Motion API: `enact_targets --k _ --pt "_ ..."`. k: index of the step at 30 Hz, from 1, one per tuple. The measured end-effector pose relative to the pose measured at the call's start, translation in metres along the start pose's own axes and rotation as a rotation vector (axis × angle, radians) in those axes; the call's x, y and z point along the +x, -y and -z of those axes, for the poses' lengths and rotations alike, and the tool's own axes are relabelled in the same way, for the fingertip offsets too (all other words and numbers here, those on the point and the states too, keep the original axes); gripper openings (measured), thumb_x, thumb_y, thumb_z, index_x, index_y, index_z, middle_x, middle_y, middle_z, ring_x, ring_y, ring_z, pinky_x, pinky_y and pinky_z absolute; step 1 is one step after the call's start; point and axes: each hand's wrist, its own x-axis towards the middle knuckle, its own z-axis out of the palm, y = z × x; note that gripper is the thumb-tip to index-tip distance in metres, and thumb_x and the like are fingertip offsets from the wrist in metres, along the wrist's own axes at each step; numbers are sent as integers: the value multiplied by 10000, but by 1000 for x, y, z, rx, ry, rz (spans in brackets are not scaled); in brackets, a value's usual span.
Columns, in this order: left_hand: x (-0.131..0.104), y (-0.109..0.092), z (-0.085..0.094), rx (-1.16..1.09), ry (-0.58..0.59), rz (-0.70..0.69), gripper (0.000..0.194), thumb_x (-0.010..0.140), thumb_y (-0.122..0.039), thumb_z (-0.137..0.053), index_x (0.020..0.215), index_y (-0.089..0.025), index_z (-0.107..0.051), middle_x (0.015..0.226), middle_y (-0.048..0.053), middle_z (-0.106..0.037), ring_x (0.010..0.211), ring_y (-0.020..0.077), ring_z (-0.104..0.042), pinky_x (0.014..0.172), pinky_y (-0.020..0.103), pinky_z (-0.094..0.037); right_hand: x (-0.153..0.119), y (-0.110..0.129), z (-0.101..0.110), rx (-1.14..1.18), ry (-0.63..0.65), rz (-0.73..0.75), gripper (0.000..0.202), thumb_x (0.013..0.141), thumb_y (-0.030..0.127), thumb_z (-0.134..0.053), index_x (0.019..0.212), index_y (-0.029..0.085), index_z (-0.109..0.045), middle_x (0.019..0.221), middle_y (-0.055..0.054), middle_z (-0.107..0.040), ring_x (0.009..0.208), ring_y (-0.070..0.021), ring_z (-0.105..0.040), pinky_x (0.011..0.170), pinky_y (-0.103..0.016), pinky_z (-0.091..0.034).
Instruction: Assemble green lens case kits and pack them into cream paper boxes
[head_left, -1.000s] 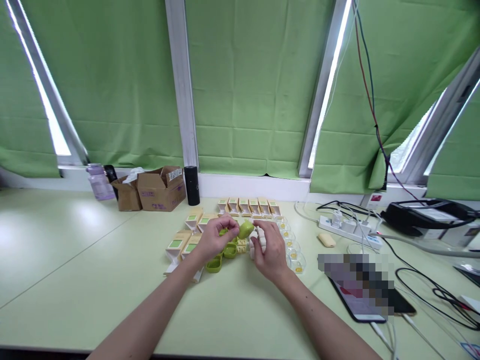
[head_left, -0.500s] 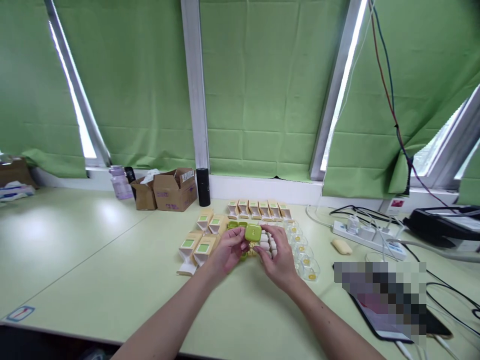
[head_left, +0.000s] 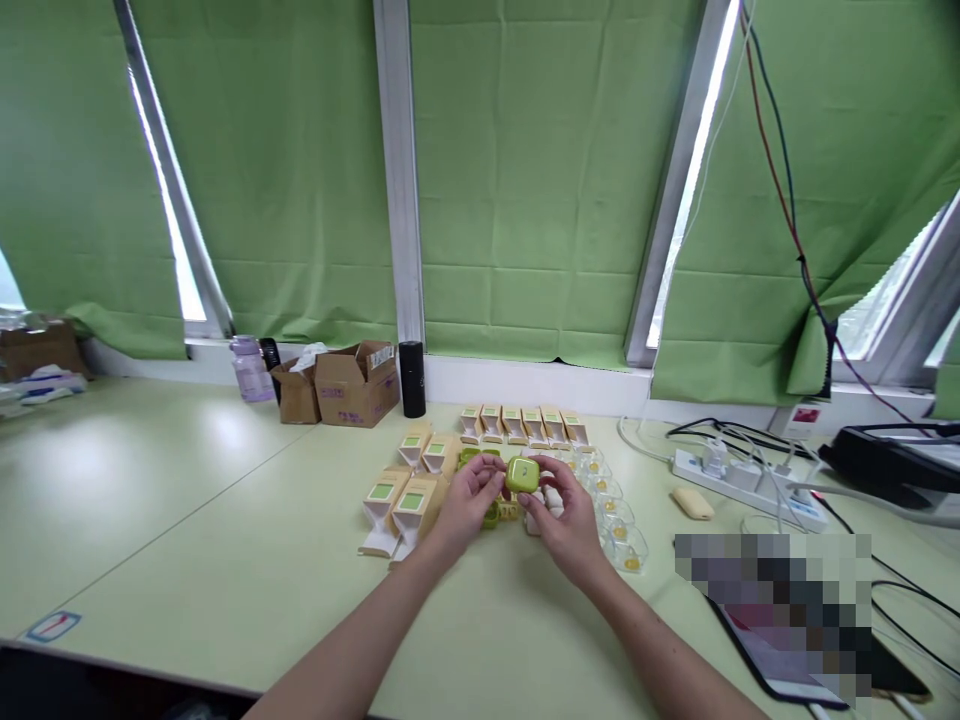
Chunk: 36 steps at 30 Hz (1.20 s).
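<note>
Between my two hands is a small glossy green case (head_left: 523, 474), raised over the table. My left hand (head_left: 471, 500) pinches its left side, and my right hand (head_left: 564, 515) grips its right side with thumb and fingers. Below and behind lie more green cases (head_left: 490, 516), small yellow pieces (head_left: 508, 511) and white rounded pieces (head_left: 553, 498), partly hidden by my hands. Clear plastic cups (head_left: 619, 532) with yellow centres stand to the right. Opened cartons with green labels (head_left: 412, 501) stand left of my hands, and a row of similar cartons (head_left: 512, 424) is behind.
At the back left are brown cardboard boxes (head_left: 349, 388), a black cylinder (head_left: 412, 379) and a purple bottle (head_left: 252, 370). On the right lie a power strip (head_left: 750, 487) with cables, a cream-coloured object (head_left: 692, 503) and a partly blurred tablet (head_left: 787, 640).
The green case has turned slightly between my hands, and my left fingers have shifted on its side. The whole view has moved a little, so things appear slightly further right and lower.
</note>
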Motion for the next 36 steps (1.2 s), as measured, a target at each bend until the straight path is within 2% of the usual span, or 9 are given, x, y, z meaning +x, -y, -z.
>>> enact_targets --k 2,5,9,13,17,21,26,36 --pt "-3 -1 0 232 -59 -129 336 927 -428 -752 1156 -212 -633 1088 77 -647 1026 221 -652 917 357 -525 0 1 1 15 6 -11 361 900 292 -728 1253 245 -670 1229 -106 -727 967 -250 -716 856 -436 -634" --pt "-11 -4 0 500 -77 -312 350 947 -279 -702 1286 -248 -621 1285 116 -585 1248 280 -575 1065 441 -496 0 2 1 38 26 -6 363 921 311 -717 1275 247 -666 1232 -105 -734 1003 -256 -718 885 -443 -630" --pt "-16 -7 -2 729 -3 -526 366 952 -166 -655 1305 -264 -649 1338 120 -638 1334 320 -455 1141 525 -422 -2 -1 0 58 33 3 371 948 339 -705 1305 250 -662 1261 -108 -724 1036 -259 -723 898 -441 -630" --pt "-16 -8 -2 789 -20 -596 312 981 -176 -637 1272 -270 -698 1353 110 -670 1311 325 -455 1132 549 -412 -3 -3 -1 62 31 -1 383 968 369 -693 1331 250 -655 1279 -119 -722 1036 -267 -733 896 -453 -634" --pt "-13 -8 -1 726 -67 -553 274 980 -268 -688 1252 -265 -721 1281 110 -708 1283 323 -494 1117 538 -434 -2 0 1 58 35 50 435 974 368 -676 1388 254 -611 1309 -126 -705 1065 -272 -723 920 -470 -625" --pt "-11 -6 1 593 -128 -432 296 940 -391 -754 1201 -252 -746 1186 118 -703 1247 314 -538 1052 473 -495 -3 2 3 37 53 87 454 949 351 -697 1384 258 -605 1292 -126 -699 1045 -275 -713 896 -464 -626" --pt "-8 -1 2 471 -186 -281 369 871 -511 -801 1085 -213 -771 1127 106 -654 999 245 -634 872 373 -551 -5 -1 1 -42 52 82 483 910 285 -706 1382 265 -609 1217 -106 -703 1005 -266 -696 873 -450 -622" --pt "-3 7 1 218 -120 -98 481 766 -584 -878 914 -166 -692 867 49 -686 816 198 -649 745 307 -522 -6 -5 -3 -152 -6 150 377 918 255 -708 1287 266 -634 1109 -89 -706 940 -265 -667 829 -444 -596"
